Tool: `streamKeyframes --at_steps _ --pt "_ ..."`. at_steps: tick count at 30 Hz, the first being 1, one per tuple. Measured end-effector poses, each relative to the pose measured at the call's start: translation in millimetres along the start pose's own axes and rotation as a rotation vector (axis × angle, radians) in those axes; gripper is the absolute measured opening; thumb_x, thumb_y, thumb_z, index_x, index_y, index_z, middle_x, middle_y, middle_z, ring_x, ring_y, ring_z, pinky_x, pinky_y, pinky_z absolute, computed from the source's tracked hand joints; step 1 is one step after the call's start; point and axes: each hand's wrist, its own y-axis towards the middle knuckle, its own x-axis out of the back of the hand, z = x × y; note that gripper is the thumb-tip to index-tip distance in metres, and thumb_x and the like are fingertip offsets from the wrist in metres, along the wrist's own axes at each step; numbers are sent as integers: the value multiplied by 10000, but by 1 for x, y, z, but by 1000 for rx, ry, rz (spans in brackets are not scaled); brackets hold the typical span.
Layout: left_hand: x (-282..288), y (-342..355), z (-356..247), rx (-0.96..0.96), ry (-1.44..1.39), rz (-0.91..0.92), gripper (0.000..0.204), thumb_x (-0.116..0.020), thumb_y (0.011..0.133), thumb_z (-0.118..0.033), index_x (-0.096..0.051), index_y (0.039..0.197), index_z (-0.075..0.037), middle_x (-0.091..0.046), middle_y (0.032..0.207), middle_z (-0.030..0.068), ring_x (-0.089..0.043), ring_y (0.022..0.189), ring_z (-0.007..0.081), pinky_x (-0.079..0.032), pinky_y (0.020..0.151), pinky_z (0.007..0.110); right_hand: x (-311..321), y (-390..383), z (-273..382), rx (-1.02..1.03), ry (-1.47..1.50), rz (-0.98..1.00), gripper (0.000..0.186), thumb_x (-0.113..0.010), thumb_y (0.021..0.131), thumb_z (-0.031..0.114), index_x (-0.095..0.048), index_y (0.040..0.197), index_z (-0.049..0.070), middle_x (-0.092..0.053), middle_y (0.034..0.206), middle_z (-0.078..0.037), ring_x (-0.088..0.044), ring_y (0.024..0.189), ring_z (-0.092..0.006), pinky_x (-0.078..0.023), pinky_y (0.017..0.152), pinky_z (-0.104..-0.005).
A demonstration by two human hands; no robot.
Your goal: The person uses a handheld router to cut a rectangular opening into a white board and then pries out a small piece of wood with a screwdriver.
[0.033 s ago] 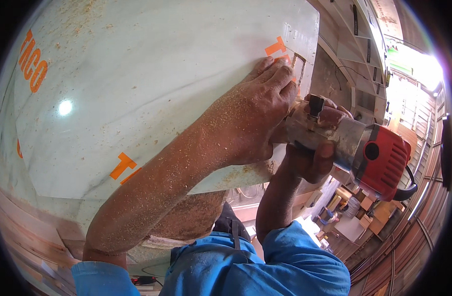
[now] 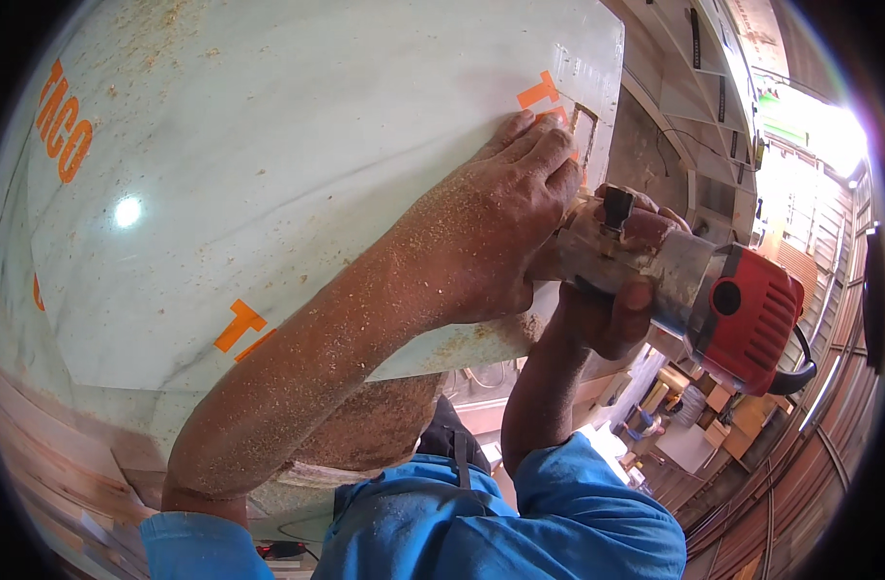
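Head view: your right hand (image 2: 612,319) is wrapped firmly round the metal body of a router (image 2: 679,275), thumb bent across the near side and fingers showing over the far side. The router lies tilted at the right end of a pale marbled panel (image 2: 317,126), its base toward the panel and its red motor housing (image 2: 752,319) pointing out to the right, with a black cord (image 2: 802,375) looping off the end.

Your left hand (image 2: 520,203) lies palm down on the panel just left of the router, fingers close together, slightly bent and reaching to the far side. Its thumb side meets the router's base (the underside is hidden, so you cannot tell whether it grips anything there).

Just beyond your left fingertips, near the panel's right edge, a narrow rectangular outline (image 2: 585,130) is cut into the surface. Orange lettering (image 2: 240,324) marks the panel in several places, part of it beside your fingers. Sawdust (image 2: 153,34) is scattered at the far left, and more of it speckles your left forearm (image 2: 336,319).

Your blue shirt (image 2: 597,507) fills the near side; pale shelving (image 2: 689,87) stands at the far right.
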Motion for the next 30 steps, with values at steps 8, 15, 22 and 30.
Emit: streamKeyframes --at_steps 8,15,22,30 --pt "-1 0 0 -25 52 50 802 -840 636 -197 -511 1307 93 -510 1386 265 -404 1425 406 -217 1268 502 2 0 3 -12 -15 -8 900 -866 735 453 -430 1318 -75 -634 1174 -259 -670 1080 -324 -544 992 -444" --pt "-11 -5 4 -85 223 -20 692 -804 760 -351 -602 1284 53 -585 1344 229 -403 1443 384 -196 1261 518 16 5 -5 16 6 75 893 -856 743 458 -430 1329 -63 -633 1179 -289 -670 1096 -374 -554 980 -479" --pt "-13 -6 1 -68 223 -15 488 -689 878 -252 -625 1267 34 -599 1332 212 -408 1447 365 -188 1255 531 31 6 -10 31 58 128 881 -841 758 446 -425 1355 -51 -620 1217 -310 -643 1150 -430 -517 1032 -516" --pt "-19 -9 -1 -16 323 -81 772 -907 651 -361 -616 1285 -30 -527 1401 189 -372 1453 368 -193 1274 510 37 6 -13 38 64 166 866 -829 765 443 -437 1345 -67 -616 1225 -312 -640 1151 -434 -516 1032 -522"
